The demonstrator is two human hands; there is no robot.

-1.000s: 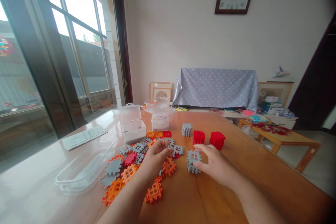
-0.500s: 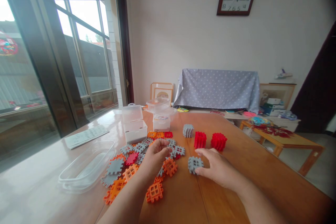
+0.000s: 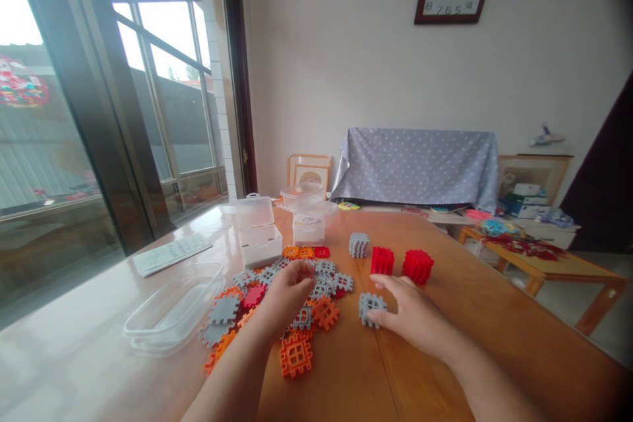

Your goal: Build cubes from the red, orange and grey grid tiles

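My left hand (image 3: 291,287) hangs over a loose pile of interlocking plastic tiles, its fingers curled together; whether anything is pinched there is hidden. Grey tiles (image 3: 325,287) lie just beside its fingertips, with an orange tile (image 3: 325,312) and another nearer me. My right hand (image 3: 410,310) is open, thumb and fingers apart beside a small grey tile stack (image 3: 372,308). Its thumb appears to touch the stack's near right edge, while the index finger is beyond the stack. Further back stand a red tile stack (image 3: 382,261), a second red stack (image 3: 418,266) and a grey stack (image 3: 359,245).
On the wooden table (image 3: 346,382), a clear plastic tub (image 3: 173,310) lies at left near a printed sheet (image 3: 173,254). A lidded white box (image 3: 262,247) and another clear container (image 3: 308,229) stand behind the pile. A low side table (image 3: 573,270) is at right.
The whole view has shifted slightly, moving the table items a little rightward. My hands keep nearly the same poses, the left over the pile and the right beside the grey stack.
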